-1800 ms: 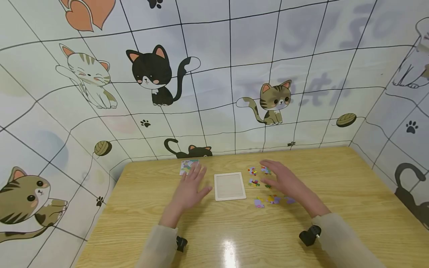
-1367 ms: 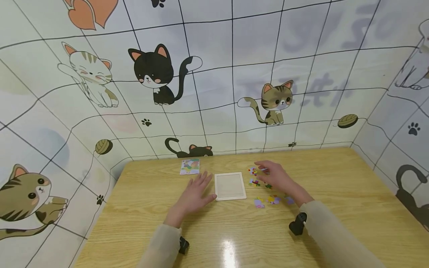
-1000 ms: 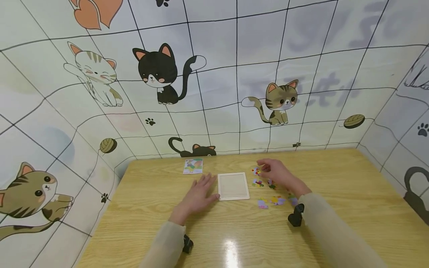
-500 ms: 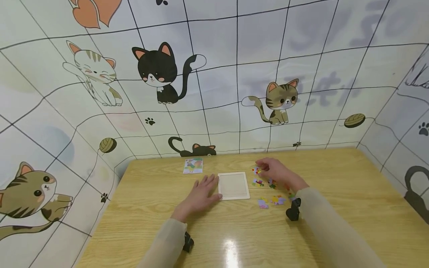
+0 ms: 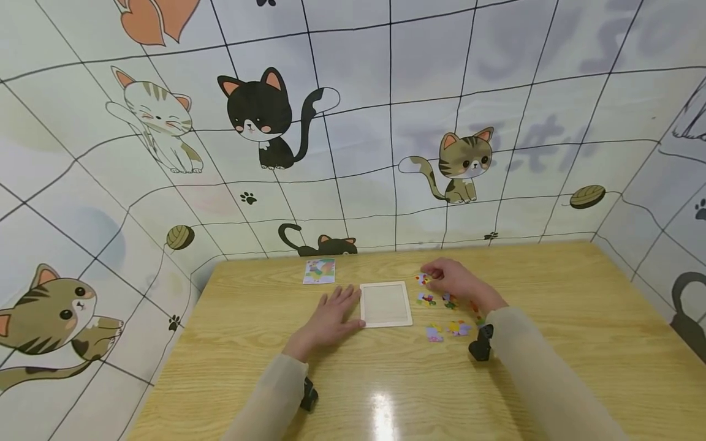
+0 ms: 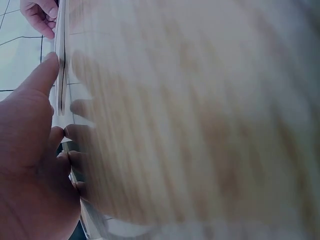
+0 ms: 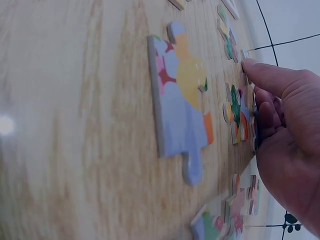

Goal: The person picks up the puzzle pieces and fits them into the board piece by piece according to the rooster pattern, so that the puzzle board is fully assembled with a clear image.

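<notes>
My left hand [image 5: 331, 318] rests on the table with fingers spread, its thumb and fingertips right at the left side of a pale square puzzle tray [image 5: 409, 308]. In the left wrist view the left thumb [image 6: 42, 75] lies close beside the thin tray edge. Over the back row of loose jigsaw pieces, my right hand [image 5: 458, 283] has its fingers curled and pinches a puzzle piece, mostly hidden by the hand. A red-and-yellow piece [image 5: 422, 279] lies just left of those fingertips. Large in the right wrist view is a lilac-and-yellow piece [image 7: 182, 95].
Several more pieces lie right of the tray, among them a purple one [image 5: 434, 334] and a yellow-lilac one [image 5: 458, 329] nearer the front. A small picture card [image 5: 319, 271] lies at the back left. A cat-print curtain [image 5: 364, 153] encloses the wooden table [image 5: 342, 392].
The left hand has come down and right, from near the card to the tray's left side. The right hand has closed its fingers over a back-row piece and stayed there.
</notes>
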A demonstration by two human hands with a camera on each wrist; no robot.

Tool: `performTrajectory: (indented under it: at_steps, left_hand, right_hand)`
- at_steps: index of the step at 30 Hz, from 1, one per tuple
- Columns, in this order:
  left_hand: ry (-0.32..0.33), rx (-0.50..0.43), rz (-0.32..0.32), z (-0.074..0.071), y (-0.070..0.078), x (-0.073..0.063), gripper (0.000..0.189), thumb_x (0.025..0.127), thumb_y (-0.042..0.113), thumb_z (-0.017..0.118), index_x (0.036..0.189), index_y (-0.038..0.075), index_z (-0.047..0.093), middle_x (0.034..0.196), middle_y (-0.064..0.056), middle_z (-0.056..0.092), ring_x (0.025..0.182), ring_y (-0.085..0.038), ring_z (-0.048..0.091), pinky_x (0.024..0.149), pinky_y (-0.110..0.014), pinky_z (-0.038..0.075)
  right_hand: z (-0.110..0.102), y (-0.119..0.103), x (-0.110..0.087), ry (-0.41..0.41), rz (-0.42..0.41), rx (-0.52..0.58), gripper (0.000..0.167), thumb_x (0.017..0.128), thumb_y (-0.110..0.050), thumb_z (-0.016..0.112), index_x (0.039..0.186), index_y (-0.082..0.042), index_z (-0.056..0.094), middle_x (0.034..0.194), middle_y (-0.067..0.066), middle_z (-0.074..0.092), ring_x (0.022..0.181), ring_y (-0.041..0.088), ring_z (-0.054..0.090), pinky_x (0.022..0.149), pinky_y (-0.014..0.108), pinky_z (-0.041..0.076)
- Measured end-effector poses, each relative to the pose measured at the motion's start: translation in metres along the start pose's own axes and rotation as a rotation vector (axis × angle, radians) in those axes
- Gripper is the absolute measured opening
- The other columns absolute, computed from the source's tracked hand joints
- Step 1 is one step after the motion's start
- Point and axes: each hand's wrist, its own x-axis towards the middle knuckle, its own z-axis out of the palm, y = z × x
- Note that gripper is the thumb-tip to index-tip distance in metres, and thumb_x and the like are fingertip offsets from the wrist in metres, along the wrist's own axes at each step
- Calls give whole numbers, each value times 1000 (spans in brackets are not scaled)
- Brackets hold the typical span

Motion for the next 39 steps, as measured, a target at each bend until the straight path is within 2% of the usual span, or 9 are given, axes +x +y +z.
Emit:
performTrajectory:
  at_steps: [10,16,21,31,39]
  left_hand:
    - [-21,47,-1,-5,-2,-2,73,103,47,57,162,11,32,168,-14,20,155,-40,11,120,-64,7]
    - [-20,39,2,-5,0,-2,72,103,47,57,161,11,33,168,-14,20,155,-41,10,120,-64,7]
    - [-29,45,11,-4,4,-1,71,103,45,58,161,10,34,168,-16,22,154,-43,12,119,-65,8]
    - [-41,78,16,-6,5,0,76,102,47,60,162,9,32,168,-17,20,154,-43,12,119,-66,9]
    - [-56,111,0,-5,5,0,76,103,50,57,162,11,31,169,-15,18,155,-41,11,120,-65,10]
  right_hand:
    - [2,-3,6,-5,39,7,34,96,-7,70,128,4,63,113,14,58,101,27,52,90,45,46]
    - [2,-3,6,38,69,52,31,93,-6,75,120,2,61,107,13,60,97,26,54,86,42,47]
    - [1,2,5,72,59,63,30,91,-3,77,115,3,61,101,12,61,92,24,56,84,40,48]
    - [-4,-5,3,108,97,77,15,101,-5,63,114,4,63,101,14,63,89,25,56,75,36,49]
    - [-6,-11,7,108,99,82,14,101,-4,61,112,4,64,97,13,62,79,23,53,68,35,47]
